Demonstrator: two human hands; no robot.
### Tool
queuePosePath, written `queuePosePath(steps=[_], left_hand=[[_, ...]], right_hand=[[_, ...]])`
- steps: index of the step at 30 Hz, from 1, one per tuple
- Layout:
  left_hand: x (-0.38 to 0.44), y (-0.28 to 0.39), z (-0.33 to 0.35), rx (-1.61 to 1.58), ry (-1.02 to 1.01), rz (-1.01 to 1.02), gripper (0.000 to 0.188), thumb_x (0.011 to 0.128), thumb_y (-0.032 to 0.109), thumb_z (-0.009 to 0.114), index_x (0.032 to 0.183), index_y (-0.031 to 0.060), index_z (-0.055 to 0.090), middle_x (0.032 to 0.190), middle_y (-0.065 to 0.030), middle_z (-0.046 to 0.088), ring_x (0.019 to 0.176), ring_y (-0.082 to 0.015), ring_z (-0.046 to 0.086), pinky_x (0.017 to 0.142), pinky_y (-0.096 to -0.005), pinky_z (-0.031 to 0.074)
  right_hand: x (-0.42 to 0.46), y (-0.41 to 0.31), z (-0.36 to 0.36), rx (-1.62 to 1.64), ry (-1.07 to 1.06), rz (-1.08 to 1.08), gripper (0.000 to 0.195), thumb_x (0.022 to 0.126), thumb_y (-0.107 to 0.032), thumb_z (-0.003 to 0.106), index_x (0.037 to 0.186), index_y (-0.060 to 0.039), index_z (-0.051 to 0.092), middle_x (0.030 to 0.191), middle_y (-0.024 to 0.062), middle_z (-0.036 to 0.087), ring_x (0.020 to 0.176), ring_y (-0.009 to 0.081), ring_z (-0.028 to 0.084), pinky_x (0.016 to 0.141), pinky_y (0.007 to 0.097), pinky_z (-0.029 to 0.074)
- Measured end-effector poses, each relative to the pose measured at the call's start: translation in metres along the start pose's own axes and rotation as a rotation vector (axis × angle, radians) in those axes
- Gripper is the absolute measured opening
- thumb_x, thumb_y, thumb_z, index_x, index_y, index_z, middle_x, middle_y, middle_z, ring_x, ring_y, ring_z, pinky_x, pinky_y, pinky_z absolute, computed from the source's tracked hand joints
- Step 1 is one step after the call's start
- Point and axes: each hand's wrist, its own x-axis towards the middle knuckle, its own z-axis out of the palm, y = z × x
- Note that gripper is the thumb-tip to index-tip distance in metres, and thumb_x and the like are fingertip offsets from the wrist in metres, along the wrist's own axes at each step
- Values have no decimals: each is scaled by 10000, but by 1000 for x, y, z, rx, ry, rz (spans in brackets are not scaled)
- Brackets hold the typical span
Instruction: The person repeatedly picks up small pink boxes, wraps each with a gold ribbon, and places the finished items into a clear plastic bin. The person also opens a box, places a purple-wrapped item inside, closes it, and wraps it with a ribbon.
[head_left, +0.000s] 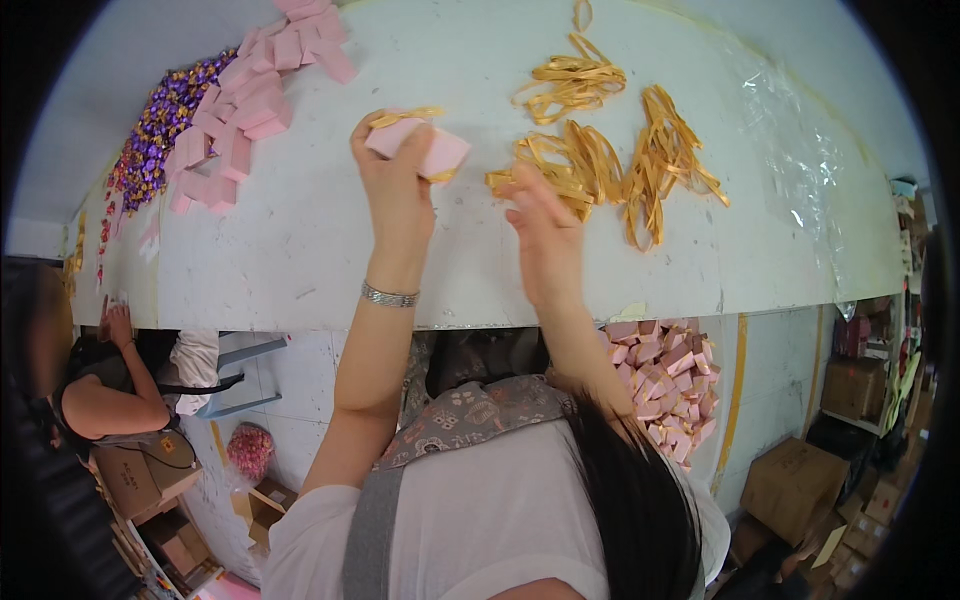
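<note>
My left hand (397, 169) holds a small pink box (442, 154) above the white table, with gold ribbon (409, 115) along its upper edge and at its lower corner. To the right, my right hand (544, 225) is raised over the table with its fingers apart; they overlap the near edge of a heap of gold ribbon loops (596, 161), and contact cannot be told. Beyond lies another bundle of gold ribbon (577, 81), and a third bundle (660, 172) lies farther right. Pink boxes (259, 101) are piled at the table's far left.
Purple and gold wrapped pieces (161, 127) lie beside the piled boxes. Clear plastic film (799, 165) covers part of the table's right. Ribboned pink boxes (664, 375) are heaped below the near edge. Another person's hand (118, 324) rests at the left edge; cardboard boxes (795, 487) stand lower right.
</note>
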Motion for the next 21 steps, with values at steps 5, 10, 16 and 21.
queuePosePath(steps=[5, 10, 16, 21], left_hand=[[-13, -8, 2, 74, -88, -14, 476, 819, 39, 613, 1216, 67, 352, 1148, -102, 466, 992, -167, 525, 761, -287, 508], [-22, 3, 7, 161, -261, -133, 400, 872, 98, 581, 1215, 64, 379, 1156, -84, 472, 989, -170, 524, 822, -322, 477], [-44, -12, -28, 671, -214, 112, 280, 889, 97, 577, 1150, 14, 521, 1051, -64, 563, 915, -136, 568, 775, -232, 478], [-50, 3, -28, 660, -269, -27, 126, 847, 70, 618, 925, -28, 630, 965, -57, 593, 826, -111, 584, 675, -240, 529]], right_hand=[[2, -6, 15, -303, 39, -92, 344, 879, -154, 617, 1165, 36, 592, 1345, 109, 425, 1053, 125, 517, 834, 274, 452], [23, -10, 14, -300, -110, 26, 540, 848, -117, 655, 1319, 25, 432, 1296, 101, 474, 1052, 116, 518, 846, 265, 459], [21, 4, 16, 95, 16, -118, 670, 849, -16, 611, 1414, 31, 253, 1283, 91, 493, 1102, 121, 508, 909, 275, 439], [17, 11, 16, 38, -65, -234, 683, 840, 36, 598, 1418, 37, 233, 1293, 96, 483, 1147, 144, 487, 946, 298, 422]])
